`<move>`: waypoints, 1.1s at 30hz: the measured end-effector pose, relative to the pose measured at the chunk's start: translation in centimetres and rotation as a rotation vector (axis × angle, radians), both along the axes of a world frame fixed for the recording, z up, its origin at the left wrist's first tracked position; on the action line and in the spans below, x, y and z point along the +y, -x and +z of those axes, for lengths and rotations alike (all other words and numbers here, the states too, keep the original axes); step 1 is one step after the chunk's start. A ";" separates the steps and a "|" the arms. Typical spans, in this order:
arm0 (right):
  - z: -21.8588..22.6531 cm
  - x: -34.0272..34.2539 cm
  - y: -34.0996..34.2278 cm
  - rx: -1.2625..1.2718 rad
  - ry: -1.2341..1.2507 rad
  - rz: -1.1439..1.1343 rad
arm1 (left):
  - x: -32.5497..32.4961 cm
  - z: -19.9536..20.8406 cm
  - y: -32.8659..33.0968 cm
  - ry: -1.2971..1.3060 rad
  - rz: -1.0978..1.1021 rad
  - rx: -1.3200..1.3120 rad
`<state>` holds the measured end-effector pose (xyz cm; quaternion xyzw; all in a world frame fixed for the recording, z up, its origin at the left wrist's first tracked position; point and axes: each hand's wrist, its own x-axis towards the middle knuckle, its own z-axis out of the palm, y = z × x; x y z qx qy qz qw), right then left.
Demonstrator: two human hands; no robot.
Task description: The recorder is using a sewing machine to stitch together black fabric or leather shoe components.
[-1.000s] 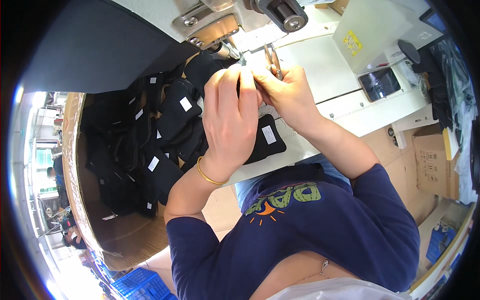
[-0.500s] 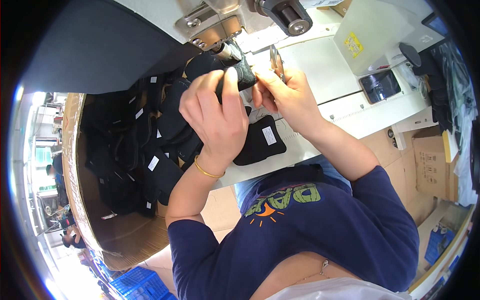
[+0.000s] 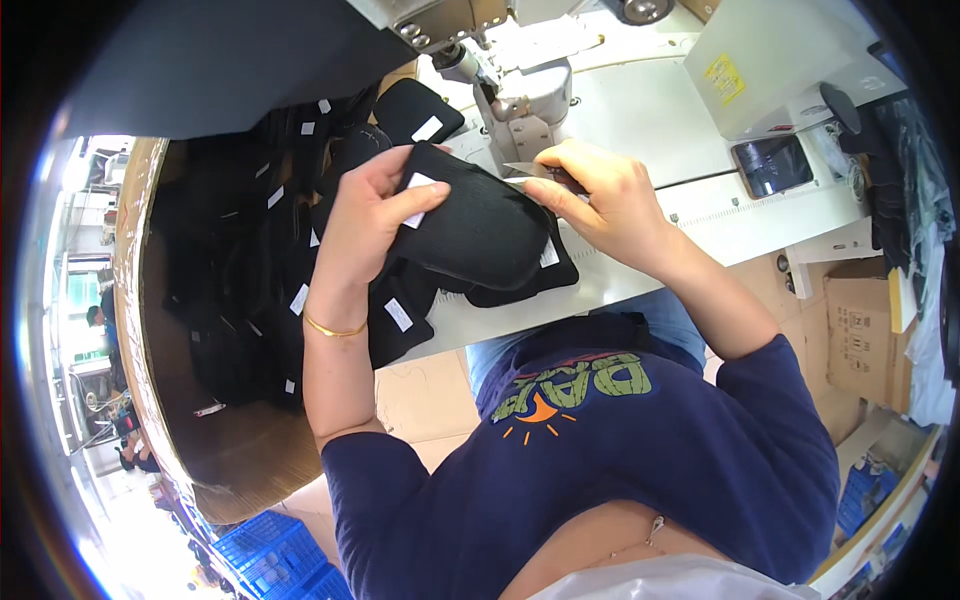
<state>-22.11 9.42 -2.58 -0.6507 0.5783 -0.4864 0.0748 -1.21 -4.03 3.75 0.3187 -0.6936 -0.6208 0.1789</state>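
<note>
My left hand (image 3: 365, 225) grips a black, soft-looking fabric piece (image 3: 480, 225) by its left end, thumb on top beside a white label. The piece has a rounded end pointing right and down, and it is held above the table edge. Close to its upper right side, my right hand (image 3: 615, 205) is closed round a pair of thread snips (image 3: 528, 172), whose blades point left toward the piece. Under the held piece lies another black piece (image 3: 520, 292), partly covered. The sewing machine's post (image 3: 530, 105) stands just beyond my hands.
On the left, a large cardboard box (image 3: 150, 330) holds a heap of black labelled pieces (image 3: 240, 270). A phone (image 3: 772, 165) lies on the white table (image 3: 650, 120) at right. Blue crates (image 3: 270, 550) stand on the floor at lower left.
The black piece has come away from the machine toward me and is turned so its broad face shows. My left hand has shifted left; the right hand, with the snips, has moved slightly nearer me.
</note>
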 end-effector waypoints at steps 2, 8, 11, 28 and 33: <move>-0.5 -0.4 -0.2 0.145 0.078 -0.020 | 0.3 -0.4 0.2 -0.026 -0.053 -0.039; -0.4 -0.5 0.8 0.264 0.047 0.102 | 0.1 -1.1 1.3 -0.092 -0.190 -0.084; -1.2 -0.2 1.1 0.171 0.137 0.071 | 0.3 -1.7 1.7 0.002 -0.192 -0.175; -3.1 0.3 0.1 -0.682 -0.302 0.289 | -0.1 -2.4 0.5 -0.467 -0.196 0.131; -1.5 0.3 0.0 -0.527 -0.175 0.274 | 0.2 -2.5 0.9 -0.496 -0.231 0.105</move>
